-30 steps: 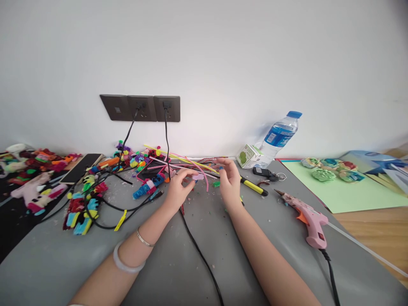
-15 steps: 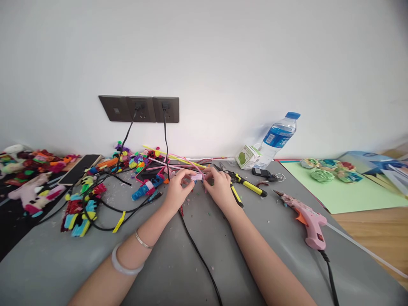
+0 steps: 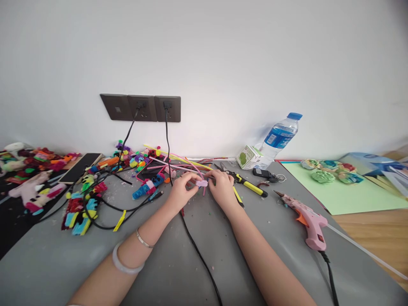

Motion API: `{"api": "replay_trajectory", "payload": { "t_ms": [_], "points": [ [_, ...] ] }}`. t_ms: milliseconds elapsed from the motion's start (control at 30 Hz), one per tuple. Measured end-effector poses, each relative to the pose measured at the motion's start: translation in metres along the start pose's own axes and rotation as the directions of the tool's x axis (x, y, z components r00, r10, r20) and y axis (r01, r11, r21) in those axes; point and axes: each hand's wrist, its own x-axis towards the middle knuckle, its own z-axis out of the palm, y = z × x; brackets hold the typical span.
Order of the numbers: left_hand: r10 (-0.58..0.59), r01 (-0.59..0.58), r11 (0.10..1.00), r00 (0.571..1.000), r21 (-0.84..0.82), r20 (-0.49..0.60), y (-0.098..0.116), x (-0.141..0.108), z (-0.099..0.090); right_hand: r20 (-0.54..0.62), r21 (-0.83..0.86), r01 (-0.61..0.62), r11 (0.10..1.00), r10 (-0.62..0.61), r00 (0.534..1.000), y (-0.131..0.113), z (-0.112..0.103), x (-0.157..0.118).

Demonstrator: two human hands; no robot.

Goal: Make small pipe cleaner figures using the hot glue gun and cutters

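Observation:
Near the middle of the grey table point(image 3: 197, 255), my left hand point(image 3: 183, 189) pinches a small lilac fuzzy piece point(image 3: 202, 183) between thumb and fingertips. Just to its right, my right hand point(image 3: 221, 187) has its fingers curled together beside a pink pipe cleaner point(image 3: 204, 191); what its fingertips hold, if anything, is too small to make out. Pink and yellow pipe cleaners point(image 3: 159, 160) lie behind my hands. A blue fuzzy figure point(image 3: 148, 187) rests left of my left hand. Yellow-and-black pliers point(image 3: 250, 185) lie beyond my right hand.
A pink glue gun point(image 3: 314, 229) lies at the right, a water bottle point(image 3: 279, 140) and small green-white box point(image 3: 248, 156) by the wall. Black cables point(image 3: 194, 242) cross the table. Fuzzy figures point(image 3: 83, 212) and a phone point(image 3: 80, 168) are at the left; green paper point(image 3: 334, 197) holds paper flowers.
The lilac piece has shifted slightly right and down with my left hand. My right hand's fingers have drawn closer together, and the pink pipe cleaner's end now shows below the lilac piece.

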Motion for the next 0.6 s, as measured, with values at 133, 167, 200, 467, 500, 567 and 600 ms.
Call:
{"api": "replay_trajectory", "payload": {
  "t_ms": [133,167,200,467,500,567,600],
  "points": [
    [0.011,-0.011,0.999,1.0,0.041,-0.012,0.001,0.0,0.0,0.025,-0.038,0.058,0.998,-0.057,0.998,0.001,0.001,-0.002],
    [0.013,-0.012,0.999,1.0,0.05,-0.013,0.0,0.0,0.0,0.023,-0.041,0.069,0.997,-0.068,0.997,0.0,0.001,-0.002],
    [0.014,-0.014,0.998,1.0,0.057,-0.012,0.0,0.0,-0.001,0.018,-0.039,0.08,0.996,-0.079,0.997,0.0,0.001,-0.002],
    [0.023,-0.023,0.999,1.0,0.025,-0.013,0.003,-0.001,-0.001,-0.138,0.154,0.196,0.968,-0.175,0.975,-0.008,-0.011,0.002],
    [0.016,-0.016,1.0,1.0,0.0,-0.003,0.005,-0.002,-0.001,-0.141,0.197,0.203,0.959,-0.177,0.974,-0.009,-0.011,0.002],
    [-0.009,0.01,0.998,1.0,-0.065,0.013,0.006,-0.002,-0.001,-0.13,0.304,0.213,0.929,-0.181,0.975,-0.01,-0.012,0.003],
    [-0.025,0.027,0.995,1.0,-0.097,0.018,0.006,-0.003,-0.001,-0.121,0.373,0.212,0.903,-0.179,0.976,-0.011,-0.011,0.003]
  ]
}}
